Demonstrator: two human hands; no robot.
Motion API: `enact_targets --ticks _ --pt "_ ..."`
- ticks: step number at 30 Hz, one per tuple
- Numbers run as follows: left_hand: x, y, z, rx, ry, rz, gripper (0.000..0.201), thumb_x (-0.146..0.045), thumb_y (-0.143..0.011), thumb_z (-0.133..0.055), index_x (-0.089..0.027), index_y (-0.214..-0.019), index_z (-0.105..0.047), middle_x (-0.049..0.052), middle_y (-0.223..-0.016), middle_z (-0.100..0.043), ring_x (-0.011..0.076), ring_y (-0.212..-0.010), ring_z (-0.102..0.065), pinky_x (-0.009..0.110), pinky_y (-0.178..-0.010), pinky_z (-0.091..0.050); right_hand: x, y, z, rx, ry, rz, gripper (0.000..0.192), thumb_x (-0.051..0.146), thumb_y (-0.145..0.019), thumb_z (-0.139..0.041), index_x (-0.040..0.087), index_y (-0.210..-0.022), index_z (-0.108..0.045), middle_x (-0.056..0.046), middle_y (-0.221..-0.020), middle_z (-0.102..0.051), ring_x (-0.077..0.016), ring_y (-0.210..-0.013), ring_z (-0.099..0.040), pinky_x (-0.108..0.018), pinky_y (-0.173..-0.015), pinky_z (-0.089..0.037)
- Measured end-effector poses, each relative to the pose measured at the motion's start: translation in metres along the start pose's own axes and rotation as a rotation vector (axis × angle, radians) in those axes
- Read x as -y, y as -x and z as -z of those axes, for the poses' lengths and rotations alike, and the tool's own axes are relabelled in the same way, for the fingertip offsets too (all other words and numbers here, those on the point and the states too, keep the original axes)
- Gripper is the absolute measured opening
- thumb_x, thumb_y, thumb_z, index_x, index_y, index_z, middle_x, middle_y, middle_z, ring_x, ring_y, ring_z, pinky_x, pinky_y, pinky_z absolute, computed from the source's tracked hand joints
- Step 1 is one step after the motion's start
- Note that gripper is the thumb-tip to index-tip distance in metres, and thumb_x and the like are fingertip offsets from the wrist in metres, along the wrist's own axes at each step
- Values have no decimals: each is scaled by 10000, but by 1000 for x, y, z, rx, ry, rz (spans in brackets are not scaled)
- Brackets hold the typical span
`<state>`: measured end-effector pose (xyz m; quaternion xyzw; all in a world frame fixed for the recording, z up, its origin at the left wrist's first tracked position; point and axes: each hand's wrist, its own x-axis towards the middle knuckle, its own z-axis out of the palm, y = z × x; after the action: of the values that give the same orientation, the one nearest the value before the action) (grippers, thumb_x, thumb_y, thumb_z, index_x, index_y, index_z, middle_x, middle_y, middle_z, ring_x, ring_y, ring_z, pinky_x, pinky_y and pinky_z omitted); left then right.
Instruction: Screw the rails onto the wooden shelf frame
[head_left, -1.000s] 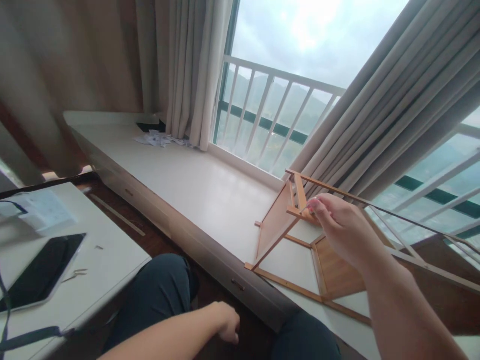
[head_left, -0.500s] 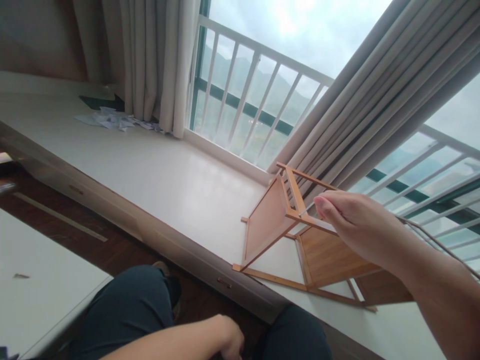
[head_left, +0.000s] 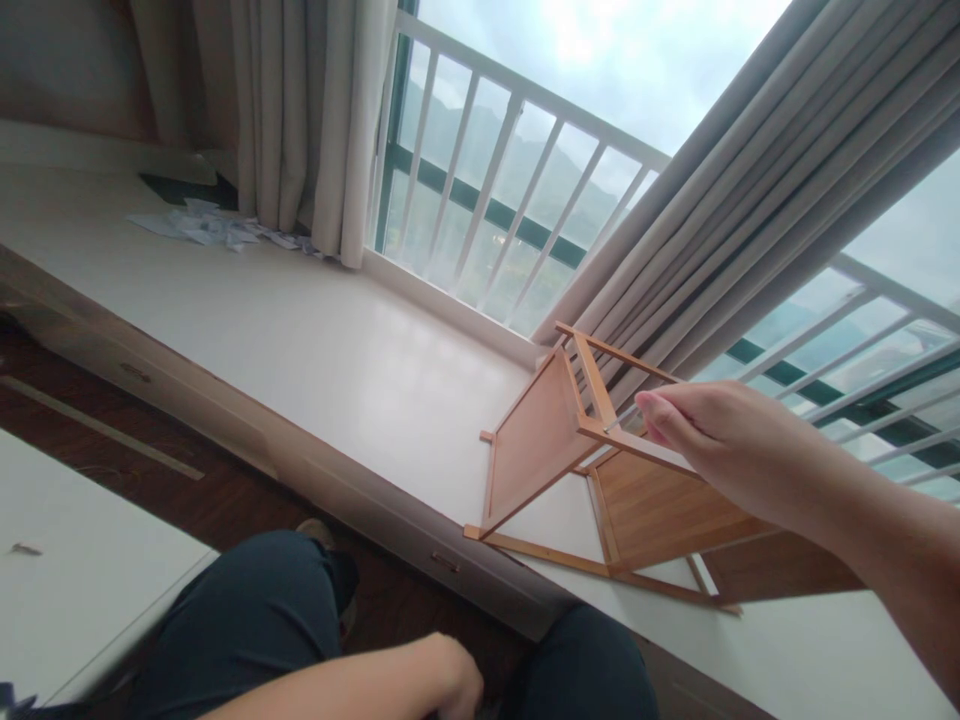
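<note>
While left hand rests low, right hand touches wooden frame.

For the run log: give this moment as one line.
right hand: fingertips on wooden frame | left hand: by lap | frame on window ledge

At centre right of the frame we see our right hand touching a rail of the wooden model frame on the window ledge; our left hand rests curled at bottom centre.

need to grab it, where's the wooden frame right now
In the head view the wooden frame sits right of centre on the white sill, below the curtain, with the right hand on its top bar.
</note>
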<state>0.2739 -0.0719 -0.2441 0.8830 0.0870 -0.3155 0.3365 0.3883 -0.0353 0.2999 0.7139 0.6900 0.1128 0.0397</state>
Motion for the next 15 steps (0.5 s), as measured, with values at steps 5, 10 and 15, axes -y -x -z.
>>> enact_targets --ticks 5,10,15 --pt "-2 3 4 32 -97 -71 363 -639 -721 -722 -295 -645 -808 58 -557 -703 332 -650 -753 455 -660 -579 -6 1 3 4 33 13 563 528 -1065 -336 235 -650 -578 -48 -649 -644 -214 -607 -586 -341 -602 -351" --pt "-5 6 5 33 -61 -25 376 -634 -668 -775 -264 -604 -785 94 -574 -712 379 -728 -769 497 -702 -593 -10 1 7 14 100 72 450 427 -1079 -387 234 -778 -659 -64 -880 -722 -233 -812 -660 -350 -713 -385" --pt "-6 8 8 87 -41 5 393 -586 -653 -801 -257 -858 -868 157 -932 -835 457 -1002 -775 576 -840 -600 -9 -2 10 -31 125 105 390 390 -1044 -468 229 -697 -546 -24 -728 -613 -185 -677 -564 -335 -649 -342"
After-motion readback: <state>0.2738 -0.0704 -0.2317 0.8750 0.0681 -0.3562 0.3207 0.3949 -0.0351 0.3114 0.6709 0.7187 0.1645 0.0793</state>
